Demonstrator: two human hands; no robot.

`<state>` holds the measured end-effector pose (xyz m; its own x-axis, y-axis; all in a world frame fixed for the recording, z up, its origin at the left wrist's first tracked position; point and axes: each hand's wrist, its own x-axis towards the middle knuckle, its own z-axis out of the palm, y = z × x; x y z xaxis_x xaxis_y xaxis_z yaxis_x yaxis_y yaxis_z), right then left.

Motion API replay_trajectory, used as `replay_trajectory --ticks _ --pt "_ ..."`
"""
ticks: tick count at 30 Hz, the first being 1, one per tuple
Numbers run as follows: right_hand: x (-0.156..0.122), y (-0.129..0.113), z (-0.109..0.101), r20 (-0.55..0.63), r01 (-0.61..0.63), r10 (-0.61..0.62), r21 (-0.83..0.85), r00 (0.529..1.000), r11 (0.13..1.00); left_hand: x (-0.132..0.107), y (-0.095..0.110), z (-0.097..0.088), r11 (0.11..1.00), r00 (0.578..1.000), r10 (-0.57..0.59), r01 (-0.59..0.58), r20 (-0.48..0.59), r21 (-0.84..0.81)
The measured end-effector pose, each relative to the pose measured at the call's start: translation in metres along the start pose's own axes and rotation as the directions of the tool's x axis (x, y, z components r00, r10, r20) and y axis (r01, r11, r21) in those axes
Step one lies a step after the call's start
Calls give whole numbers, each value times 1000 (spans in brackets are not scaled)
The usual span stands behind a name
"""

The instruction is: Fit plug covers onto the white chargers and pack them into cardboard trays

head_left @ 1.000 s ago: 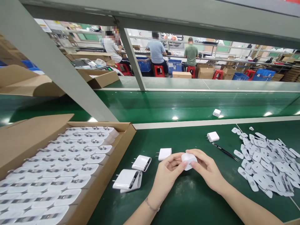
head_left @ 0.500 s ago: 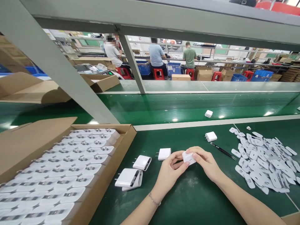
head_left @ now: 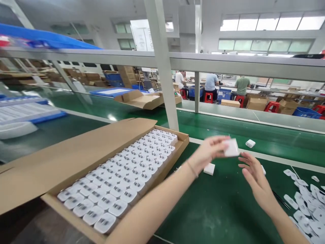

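Head view: left hand (head_left: 216,148) is pinching one charger (head_left: 232,147); right hand (head_left: 255,173) is hanging spread, empty. Box (head_left: 180,145) is lying towards nine o'clock from the charger, left hand being nearer.

No text, brand, number or sign can be read on the blurred white charger (head_left: 232,148) or elsewhere.

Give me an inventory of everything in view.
Held adapter: one, white, in left hand
Loose adapters: at least three, white, near the hands
Cardboard box: one, brown, open, left
Packed pieces: dozens, white, inside the box
Flat pieces: many, white, heaped right
Tweezers: one pair, black, by right hand
Worktop: one, green, beneath these
Frame bars: several, grey, behind the box
Co-workers: three, white, blue, green tops, background
Stools: several, red, background
Crates: several, blue, background
Left hand: one, bare, centre-right
Right hand: one, bare, empty, right
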<state>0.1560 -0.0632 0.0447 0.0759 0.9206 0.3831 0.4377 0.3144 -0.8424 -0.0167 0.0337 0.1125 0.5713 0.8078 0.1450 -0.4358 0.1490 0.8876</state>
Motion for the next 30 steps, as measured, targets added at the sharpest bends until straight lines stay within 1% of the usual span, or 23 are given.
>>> replay_trajectory --ticks 1,2,3,4,5,6,7,8,9,11,13,16,18,20,22,23,25,27,30 --pt "1 -2 -5 36 -28 29 -17 999 999 4 26 -7 997 997 72 -71 -10 26" --pt "1 -3 -11 75 -49 53 -54 996 997 7 51 -16 983 987 162 -161 -9 89" --pt "1 -3 -18 107 -59 70 -107 992 993 9 75 -29 901 956 290 -291 54 322" --pt "0 0 -27 128 -58 80 -172 989 983 8 94 -43 776 921 378 -369 91 511" --pt "0 5 -36 133 -51 85 -239 988 970 6 110 -59 664 917 387 -349 95 662" --pt "1 12 -46 125 -45 87 -303 988 952 3 119 -75 574 935 341 -285 92 768" --pt "5 22 -56 107 -44 88 -360 990 932 -1 124 -91 505 962 262 -202 74 839" --pt "12 34 -66 91 -47 92 -408 992 912 -4 125 -107 444 986 161 -122 55 888" --pt "21 48 -75 77 -50 94 -444 993 895 -6 121 -122 405 994 103 -79 40 911" --pt "49 80 -90 84 -41 95 -497 992 867 -7 108 -146 338 999 27 -34 27 941" --pt "83 115 -97 108 -32 112 -563 988 826 -2 93 -165 279 999 -27 -18 27 960" --pt "136 159 -92 124 -4 136 -724 983 690 9 79 -185 193 996 -88 -11 29 981" --pt "167 178 -80 136 31 139 -814 981 580 15 75 -198 146 993 -117 -9 27 989" --pt "193 188 -65 164 82 133 -874 978 478 18 72 -210 108 986 -163 -9 27 994" --pt "211 190 -52 220 149 147 -910 964 387 19 69 -221 71 973 -230 -15 31 997" --pt "218 190 -46 251 179 167 -917 954 355 18 68 -225 53 964 -263 -21 34 998" --pt "226 189 -37 301 217 221 -916 928 337 17 64 -230 24 950 -309 -43 49 999" --pt "228 186 -32 335 236 247 -904 909 356 16 62 -231 7 942 -327 -74 73 997" --pt "222 177 -29 378 285 203 -882 903 374 14 61 -229 -13 946 -312 -102 93 995"
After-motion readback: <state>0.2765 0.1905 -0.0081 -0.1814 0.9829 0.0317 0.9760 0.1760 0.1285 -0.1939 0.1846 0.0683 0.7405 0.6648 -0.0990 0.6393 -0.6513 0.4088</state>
